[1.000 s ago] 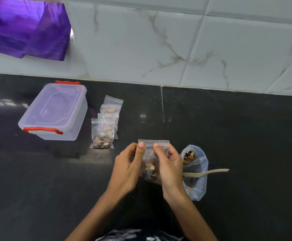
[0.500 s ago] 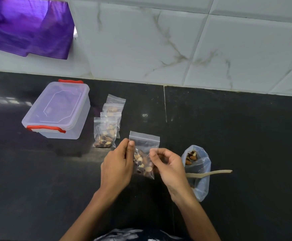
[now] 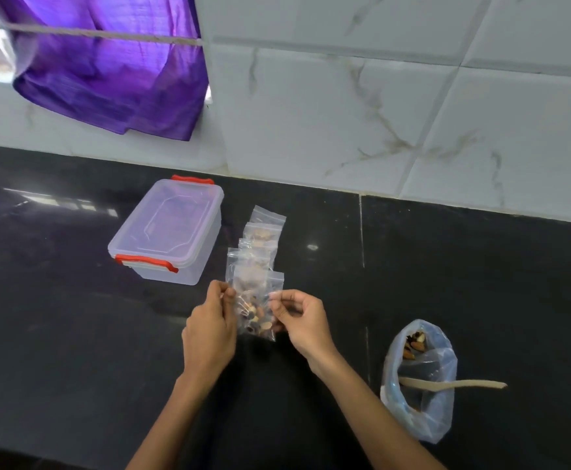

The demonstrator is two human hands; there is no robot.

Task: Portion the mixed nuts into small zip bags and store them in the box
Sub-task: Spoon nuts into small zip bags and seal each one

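A small zip bag (image 3: 256,305) with nuts (image 3: 256,318) in its lower half is held up over the black counter (image 3: 73,334), just in front of a row of filled zip bags (image 3: 258,245) that lie flat beside the clear box (image 3: 167,232). The left hand (image 3: 211,329) pinches the bag's left edge near the top, and the right hand (image 3: 302,320) pinches its right edge with curled fingers. The bag looks light, thin and floppy, and the plastic is smooth, so it could slip; the nuts make the bottom sag. The best place to hold it seems to be the stiff zip strip at the top, with the nuts hanging below. The box has red clips (image 3: 146,262) and its lid is still on, so it looks like it must be opened before bags go in. To the right sits a big soft bag of nuts (image 3: 418,381) with a wooden spoon (image 3: 454,384) poking out. A purple cloth (image 3: 107,62) hangs on the tiled wall (image 3: 379,96). No words or labels can be read on anything
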